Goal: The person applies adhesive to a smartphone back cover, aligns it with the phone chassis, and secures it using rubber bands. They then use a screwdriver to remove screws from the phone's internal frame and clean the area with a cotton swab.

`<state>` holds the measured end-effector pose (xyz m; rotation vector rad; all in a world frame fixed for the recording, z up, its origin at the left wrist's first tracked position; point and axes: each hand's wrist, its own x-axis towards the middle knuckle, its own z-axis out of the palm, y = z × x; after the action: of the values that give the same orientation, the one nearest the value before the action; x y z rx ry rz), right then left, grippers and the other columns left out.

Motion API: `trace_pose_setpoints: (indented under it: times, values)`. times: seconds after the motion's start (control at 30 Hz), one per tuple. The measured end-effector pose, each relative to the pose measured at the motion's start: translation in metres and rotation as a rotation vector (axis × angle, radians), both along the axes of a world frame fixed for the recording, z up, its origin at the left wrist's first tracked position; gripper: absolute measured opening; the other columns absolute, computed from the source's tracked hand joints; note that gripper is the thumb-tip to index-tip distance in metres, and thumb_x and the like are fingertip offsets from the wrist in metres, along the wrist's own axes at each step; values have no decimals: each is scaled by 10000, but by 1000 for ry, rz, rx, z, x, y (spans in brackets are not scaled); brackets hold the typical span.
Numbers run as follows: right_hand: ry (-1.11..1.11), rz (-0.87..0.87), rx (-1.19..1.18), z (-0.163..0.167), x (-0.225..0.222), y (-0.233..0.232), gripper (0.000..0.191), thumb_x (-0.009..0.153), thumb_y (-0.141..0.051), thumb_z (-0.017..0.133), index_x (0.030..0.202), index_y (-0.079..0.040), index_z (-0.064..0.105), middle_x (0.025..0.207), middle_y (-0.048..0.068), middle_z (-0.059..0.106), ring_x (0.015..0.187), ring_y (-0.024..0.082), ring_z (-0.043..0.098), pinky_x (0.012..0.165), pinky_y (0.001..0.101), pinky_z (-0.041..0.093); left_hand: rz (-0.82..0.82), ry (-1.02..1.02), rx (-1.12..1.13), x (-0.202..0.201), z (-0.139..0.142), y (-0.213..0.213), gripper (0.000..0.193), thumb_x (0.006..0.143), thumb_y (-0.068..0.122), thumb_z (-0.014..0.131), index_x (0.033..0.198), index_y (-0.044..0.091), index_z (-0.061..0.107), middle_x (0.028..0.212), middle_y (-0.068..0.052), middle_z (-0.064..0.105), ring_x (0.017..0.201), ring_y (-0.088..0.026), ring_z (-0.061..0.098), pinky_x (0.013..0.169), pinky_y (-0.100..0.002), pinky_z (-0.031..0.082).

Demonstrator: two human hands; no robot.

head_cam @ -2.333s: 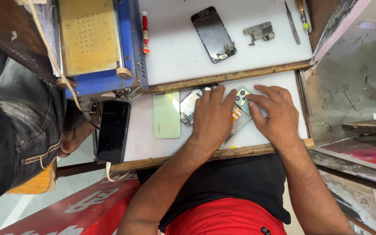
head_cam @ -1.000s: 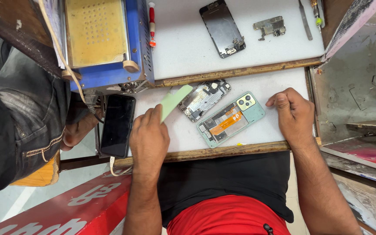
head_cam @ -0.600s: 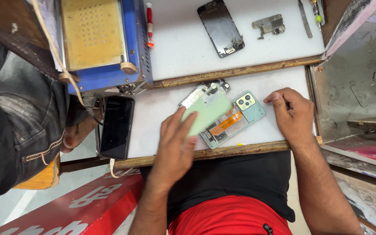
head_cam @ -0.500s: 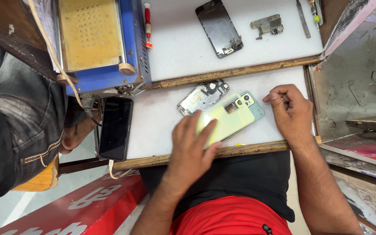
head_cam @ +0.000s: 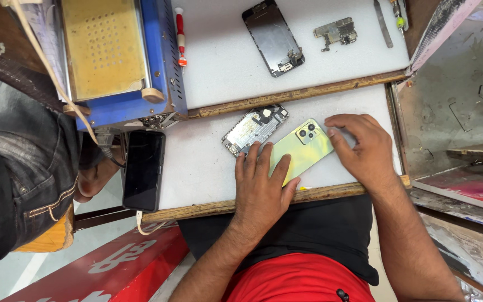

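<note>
Pressing the pale green back cover (head_cam: pixel 302 150) down with my flat, unclenched left hand (head_cam: pixel 262 187), right hand (head_cam: pixel 361 146) steadying its corner, I judge firm edge pressure comes next.

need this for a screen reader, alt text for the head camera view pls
A person's left hand presses on a pale green phone back lying on a white bench, while the right hand touches its camera end. An opened phone chassis lies just beside it; a black phone rests at the bench's left edge.
</note>
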<state>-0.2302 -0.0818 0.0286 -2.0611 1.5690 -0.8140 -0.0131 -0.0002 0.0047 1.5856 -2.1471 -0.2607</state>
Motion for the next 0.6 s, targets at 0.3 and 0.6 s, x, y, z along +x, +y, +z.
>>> trace_pose_setpoints:
  times: [0.3, 0.6]
  values:
    - [177, 81, -97, -3, 4, -3, 207, 907, -176, 786, 1113, -150, 778, 1152, 0, 771, 1077, 214, 683, 897, 344, 560, 9, -14, 42, -2, 4, -2, 535, 904, 399, 765, 1309, 68, 651, 1416, -278, 505, 1431, -450, 380, 1144, -703, 280]
    - [218, 82, -69, -6, 3, -2, 220, 943, -131, 732, 1157, -160, 778, 1183, -17, 763, 1083, 204, 672, 908, 339, 562, -35, -15, 76, -8, 5, -12, 548, 923, 391, 734, 1331, 38, 638, 1423, -290, 515, 1452, -476, 358, 1159, -720, 238]
